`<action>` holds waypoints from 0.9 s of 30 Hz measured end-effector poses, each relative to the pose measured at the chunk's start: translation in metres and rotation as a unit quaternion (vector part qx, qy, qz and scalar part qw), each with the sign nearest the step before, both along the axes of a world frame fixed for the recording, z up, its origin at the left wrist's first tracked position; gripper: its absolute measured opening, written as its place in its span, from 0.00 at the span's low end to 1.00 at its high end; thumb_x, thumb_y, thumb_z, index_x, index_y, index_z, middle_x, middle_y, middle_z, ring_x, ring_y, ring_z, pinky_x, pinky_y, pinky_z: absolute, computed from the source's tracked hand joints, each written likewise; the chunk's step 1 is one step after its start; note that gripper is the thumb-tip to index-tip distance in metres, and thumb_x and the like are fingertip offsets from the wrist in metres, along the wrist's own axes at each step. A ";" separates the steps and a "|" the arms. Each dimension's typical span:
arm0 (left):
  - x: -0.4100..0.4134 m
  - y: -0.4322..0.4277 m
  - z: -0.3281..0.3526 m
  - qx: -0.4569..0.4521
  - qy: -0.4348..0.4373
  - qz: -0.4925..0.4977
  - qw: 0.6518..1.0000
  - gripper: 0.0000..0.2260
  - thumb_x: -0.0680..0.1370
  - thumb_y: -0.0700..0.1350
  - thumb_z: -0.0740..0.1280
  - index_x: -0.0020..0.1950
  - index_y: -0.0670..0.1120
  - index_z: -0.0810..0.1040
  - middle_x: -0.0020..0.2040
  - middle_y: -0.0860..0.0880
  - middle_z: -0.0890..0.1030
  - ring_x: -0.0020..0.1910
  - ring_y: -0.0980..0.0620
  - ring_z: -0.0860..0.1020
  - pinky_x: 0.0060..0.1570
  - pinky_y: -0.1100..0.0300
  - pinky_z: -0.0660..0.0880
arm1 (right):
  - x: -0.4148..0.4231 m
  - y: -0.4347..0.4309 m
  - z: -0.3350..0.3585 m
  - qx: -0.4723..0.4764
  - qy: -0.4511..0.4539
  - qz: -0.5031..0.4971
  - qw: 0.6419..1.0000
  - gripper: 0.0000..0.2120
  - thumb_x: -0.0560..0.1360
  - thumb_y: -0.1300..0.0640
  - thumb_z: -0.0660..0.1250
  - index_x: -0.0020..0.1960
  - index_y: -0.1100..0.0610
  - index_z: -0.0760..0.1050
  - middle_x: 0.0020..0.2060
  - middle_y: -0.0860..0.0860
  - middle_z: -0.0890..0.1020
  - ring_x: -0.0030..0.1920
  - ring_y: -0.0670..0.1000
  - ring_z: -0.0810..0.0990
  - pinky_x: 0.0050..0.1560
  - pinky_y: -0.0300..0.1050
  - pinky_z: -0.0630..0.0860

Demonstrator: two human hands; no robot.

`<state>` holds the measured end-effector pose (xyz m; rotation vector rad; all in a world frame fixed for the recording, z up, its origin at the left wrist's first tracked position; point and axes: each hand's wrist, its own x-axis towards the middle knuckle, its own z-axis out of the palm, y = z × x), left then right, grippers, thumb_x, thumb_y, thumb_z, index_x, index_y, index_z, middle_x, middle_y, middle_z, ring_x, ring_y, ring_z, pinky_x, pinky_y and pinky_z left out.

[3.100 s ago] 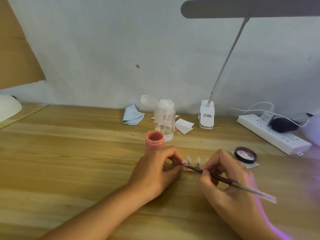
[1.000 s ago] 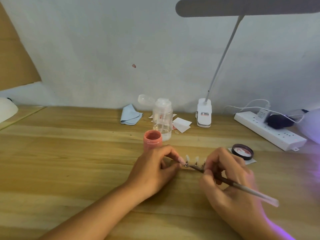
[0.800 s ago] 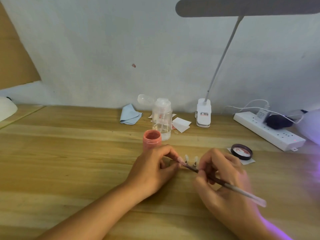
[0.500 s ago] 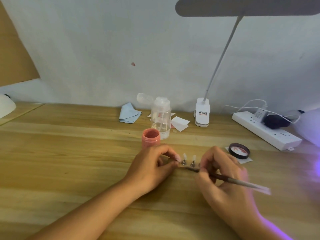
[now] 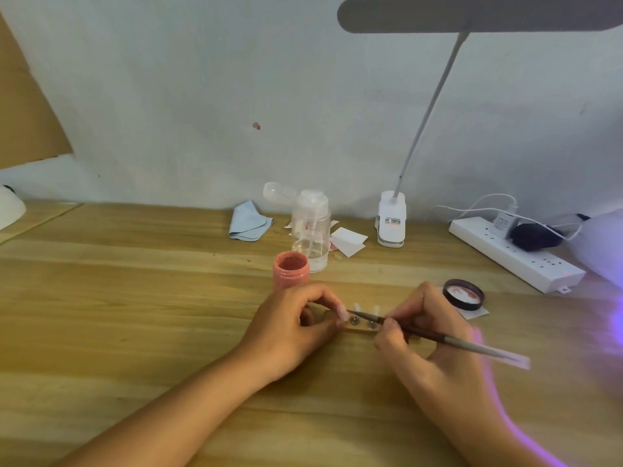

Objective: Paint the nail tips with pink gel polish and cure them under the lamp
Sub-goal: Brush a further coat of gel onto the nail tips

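Left hand [image 5: 293, 328] covers the left end of the holder [image 5: 359, 329], fingers curled, pinching it. Right hand [image 5: 435, 348] hides the other end, fingers clamped on the brush [image 5: 424, 333] pen-style. Bristle contact unclear. Two nail tips [image 5: 356, 307] show between the hands: upright, clear, mid-table, near the pink jar [image 5: 290, 269]. Curing lamp [image 5: 603, 244] is cut off at the right edge.

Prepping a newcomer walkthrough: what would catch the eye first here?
The two hands at centre front: the left hand pinches the end of a small wooden holder carrying pale nail tips, while the right hand holds a brush aimed at them. Just behind sits an open pink polish jar, and violet light spills in from the right edge.
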<state>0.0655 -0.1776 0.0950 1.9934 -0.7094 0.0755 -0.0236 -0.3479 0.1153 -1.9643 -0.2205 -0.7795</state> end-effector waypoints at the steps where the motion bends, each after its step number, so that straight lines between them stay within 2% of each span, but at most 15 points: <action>1: 0.000 0.000 0.000 -0.003 0.000 -0.002 1.000 0.09 0.74 0.42 0.74 0.40 0.56 0.80 0.39 0.64 0.81 0.29 0.61 0.70 0.32 0.68 0.66 | 0.001 0.000 0.000 0.003 0.006 0.009 1.000 0.07 0.72 0.60 0.71 0.39 0.54 0.74 0.32 0.54 0.81 0.35 0.53 0.81 0.40 0.60 0.78; 3: 0.000 0.000 0.000 -0.007 0.001 -0.004 1.000 0.08 0.74 0.41 0.74 0.41 0.55 0.80 0.38 0.65 0.81 0.29 0.61 0.71 0.32 0.68 0.66 | 0.002 0.000 -0.001 0.000 0.017 0.023 1.000 0.07 0.72 0.63 0.72 0.39 0.56 0.74 0.32 0.53 0.82 0.36 0.54 0.82 0.40 0.60 0.78; 7: 0.001 0.000 0.001 -0.013 0.011 -0.011 1.000 0.09 0.74 0.40 0.73 0.40 0.54 0.80 0.39 0.64 0.81 0.29 0.61 0.70 0.32 0.68 0.66 | 0.001 -0.001 0.000 0.039 0.018 0.022 0.999 0.07 0.71 0.62 0.70 0.37 0.55 0.73 0.29 0.55 0.79 0.32 0.57 0.79 0.36 0.58 0.76; 11: 0.001 0.000 0.001 -0.010 0.009 -0.024 1.000 0.09 0.75 0.40 0.73 0.41 0.53 0.79 0.34 0.67 0.79 0.28 0.62 0.70 0.31 0.71 0.64 | 0.003 0.000 0.001 0.044 0.020 0.034 0.998 0.06 0.72 0.67 0.70 0.40 0.60 0.74 0.33 0.53 0.83 0.35 0.51 0.83 0.38 0.50 0.79; 14: 0.002 0.000 0.000 -0.022 0.019 -0.036 0.999 0.07 0.75 0.39 0.73 0.42 0.51 0.80 0.37 0.64 0.80 0.29 0.60 0.70 0.31 0.68 0.65 | 0.002 0.000 0.000 0.040 0.029 0.035 0.998 0.08 0.72 0.64 0.70 0.37 0.55 0.73 0.30 0.56 0.80 0.33 0.58 0.80 0.36 0.59 0.76; 16: 0.002 0.000 -0.001 -0.024 0.018 -0.037 0.999 0.06 0.75 0.39 0.72 0.42 0.50 0.80 0.39 0.63 0.81 0.30 0.59 0.70 0.32 0.67 0.65 | 0.001 0.000 0.000 0.059 0.026 0.021 0.998 0.06 0.69 0.61 0.67 0.35 0.54 0.72 0.28 0.57 0.78 0.31 0.60 0.77 0.34 0.58 0.74; 20: 0.002 0.000 -0.003 -0.019 0.012 -0.024 0.999 0.07 0.75 0.40 0.72 0.41 0.52 0.80 0.37 0.64 0.80 0.29 0.61 0.69 0.32 0.69 0.65 | 0.001 0.001 0.001 0.047 0.003 0.014 0.999 0.05 0.71 0.61 0.68 0.38 0.57 0.73 0.30 0.55 0.80 0.33 0.56 0.80 0.36 0.56 0.76; 23: 0.002 -0.001 -0.003 -0.016 0.009 -0.020 1.000 0.08 0.75 0.39 0.72 0.40 0.52 0.80 0.36 0.65 0.79 0.28 0.61 0.68 0.31 0.70 0.64 | 0.000 0.000 0.000 0.012 0.002 0.004 1.000 0.04 0.70 0.56 0.67 0.38 0.52 0.73 0.30 0.53 0.80 0.35 0.55 0.81 0.43 0.62 0.77; 25: 0.003 0.000 -0.002 -0.017 0.011 -0.024 0.999 0.08 0.74 0.38 0.72 0.40 0.51 0.80 0.39 0.63 0.81 0.29 0.58 0.69 0.32 0.66 0.65 | -0.002 0.000 0.000 -0.016 -0.003 -0.001 1.000 0.03 0.68 0.51 0.65 0.38 0.50 0.72 0.29 0.51 0.79 0.35 0.53 0.81 0.46 0.64 0.75; 27: 0.002 0.001 -0.002 -0.018 0.012 -0.026 0.999 0.09 0.74 0.38 0.72 0.40 0.52 0.80 0.39 0.63 0.81 0.29 0.57 0.69 0.32 0.65 0.65 | -0.003 0.000 0.000 -0.040 -0.007 -0.001 0.999 0.04 0.68 0.53 0.66 0.38 0.50 0.72 0.29 0.49 0.79 0.36 0.51 0.80 0.46 0.63 0.75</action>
